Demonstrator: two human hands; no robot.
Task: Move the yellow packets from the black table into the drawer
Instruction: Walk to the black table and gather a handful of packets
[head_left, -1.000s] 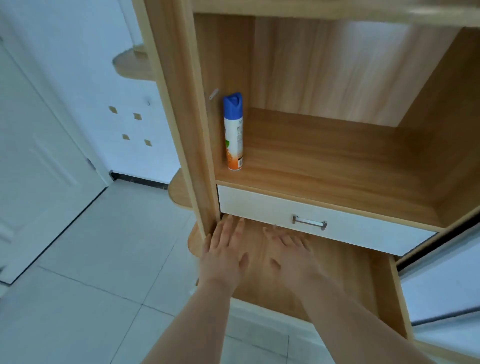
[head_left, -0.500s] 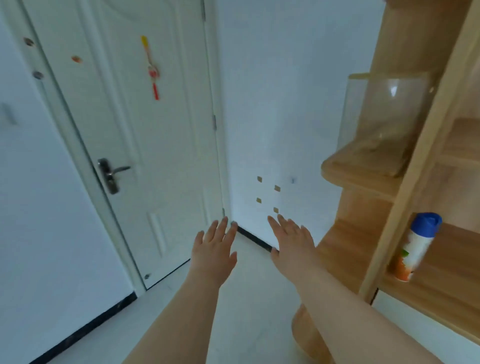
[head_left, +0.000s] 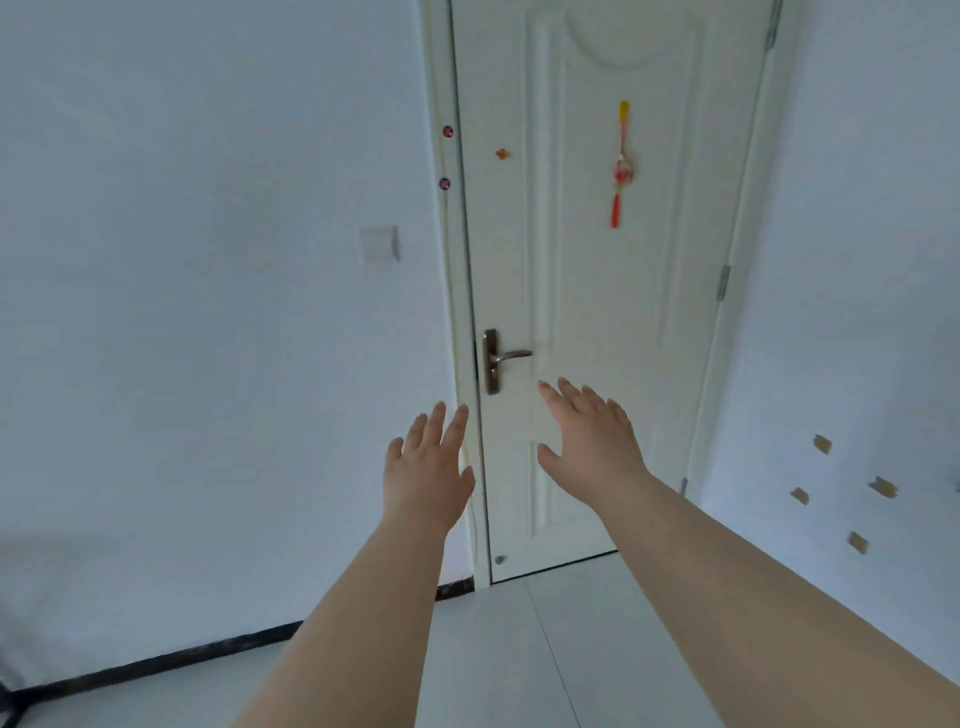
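Plainly, the left hand (head_left: 428, 467) and right hand (head_left: 592, 436) hang apart, fingers spread, gripping nothing. No yellow packets, table or drawer in view: likely a walk to fetch, so next find the table. A shut door (head_left: 597, 286) and walls (head_left: 208, 312) close the front; the floor (head_left: 519, 649) leaves room.

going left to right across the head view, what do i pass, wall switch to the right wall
light switch → left hand → door handle → right hand → door hinge → tan patches on the right wall
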